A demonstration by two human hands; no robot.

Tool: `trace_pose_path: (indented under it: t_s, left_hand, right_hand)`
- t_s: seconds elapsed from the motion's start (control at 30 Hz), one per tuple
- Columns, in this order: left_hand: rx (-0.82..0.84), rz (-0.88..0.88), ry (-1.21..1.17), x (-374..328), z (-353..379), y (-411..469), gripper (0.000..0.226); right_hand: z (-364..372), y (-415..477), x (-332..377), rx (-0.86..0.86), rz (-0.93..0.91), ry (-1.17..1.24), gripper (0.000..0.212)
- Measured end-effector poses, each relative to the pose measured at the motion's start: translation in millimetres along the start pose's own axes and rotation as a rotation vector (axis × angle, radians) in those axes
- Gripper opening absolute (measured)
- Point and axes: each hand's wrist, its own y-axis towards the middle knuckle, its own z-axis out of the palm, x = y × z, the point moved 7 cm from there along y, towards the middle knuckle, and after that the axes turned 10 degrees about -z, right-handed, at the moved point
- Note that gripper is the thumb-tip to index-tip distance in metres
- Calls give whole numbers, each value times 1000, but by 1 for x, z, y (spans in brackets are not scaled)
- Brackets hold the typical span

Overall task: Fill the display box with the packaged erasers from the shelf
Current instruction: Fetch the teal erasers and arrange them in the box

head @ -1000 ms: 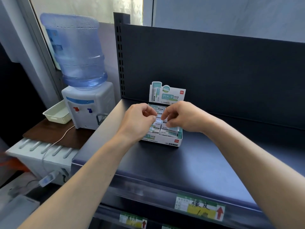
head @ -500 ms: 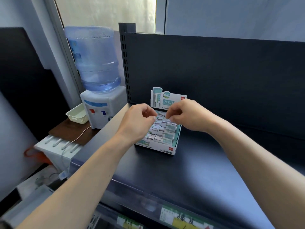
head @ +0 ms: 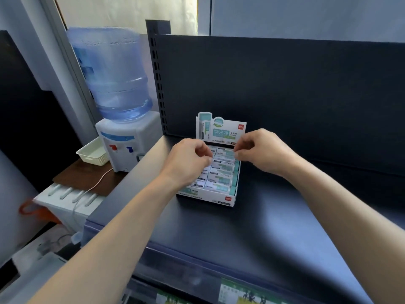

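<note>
Left hand [head: 188, 161] and right hand [head: 260, 150] curl, grasp unclear, over one white-and-teal cardboard display box [head: 210, 197] holding two columns of packaged erasers [head: 221, 178].

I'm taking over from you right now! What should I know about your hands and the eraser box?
Left hand: fingers curled over the display box's back left; whether it pinches anything is hidden.
Right hand: fingers curled at the back right; no grip can be made out.
The display box stands on the dark shelf, packaged erasers filling its visible rows.
Done: box looks nearly full. Left: no loose erasers show; probably just settle the back row.
</note>
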Motion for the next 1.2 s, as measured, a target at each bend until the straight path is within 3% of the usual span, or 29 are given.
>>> trace_pose_path:
  t_s: [0.23,0.43,0.57,0.8,1.03,1.2]
  left_hand:
    - [79,134,31,0,-7,26,15]
    - [381,374,158,-11,18,21,29]
    - [436,429,161,-7,21,24,29]
    - [255,357,-9,-7,4,40,33]
    - [308,406,247,-12,38,44,45]
    - [301,411,270,-10,41,44,42]
  right_hand:
    - [3,-4,-5,-140,169,-17,13]
    - [14,-11,-7,-252,316,35,20]
    - [24,-14,-14,-334,403,173,19]
    - [17,-19,-21,-499,448,223,14]
    - [18,-14,-30,-449,427,279,16]
    - [33,-15,-38,-466,417,490,14]
